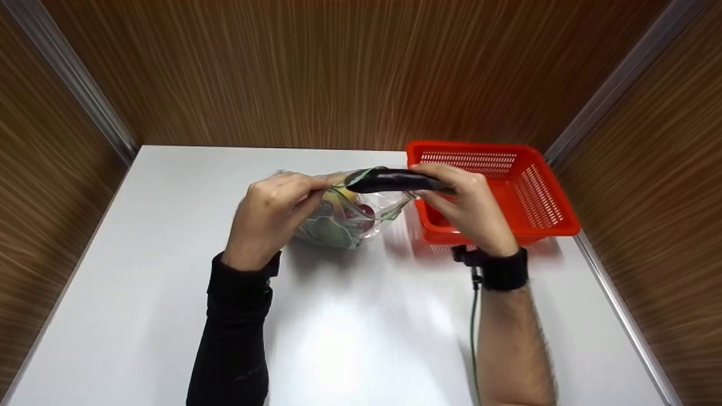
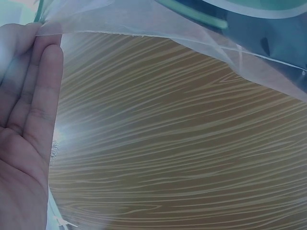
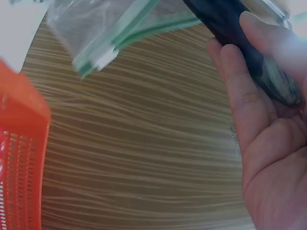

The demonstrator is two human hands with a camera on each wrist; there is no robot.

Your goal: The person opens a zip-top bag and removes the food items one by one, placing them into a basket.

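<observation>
1. Right hand point(image 1: 468, 206) grips a long dark purple eggplant point(image 1: 395, 180), held level above the white surface point(image 1: 169, 237), its tip at the bag mouth.
2. Left hand point(image 1: 271, 217) pinches the rim of a clear green-zippered plastic bag point(image 1: 344, 223) containing mixed produce.
3. Red perforated plastic basket point(image 1: 530, 192) stands just beside the right hand.

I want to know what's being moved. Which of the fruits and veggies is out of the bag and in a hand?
The long dark eggplant. The right hand grips it at the bag's mouth; the others sit inside the bag.
</observation>
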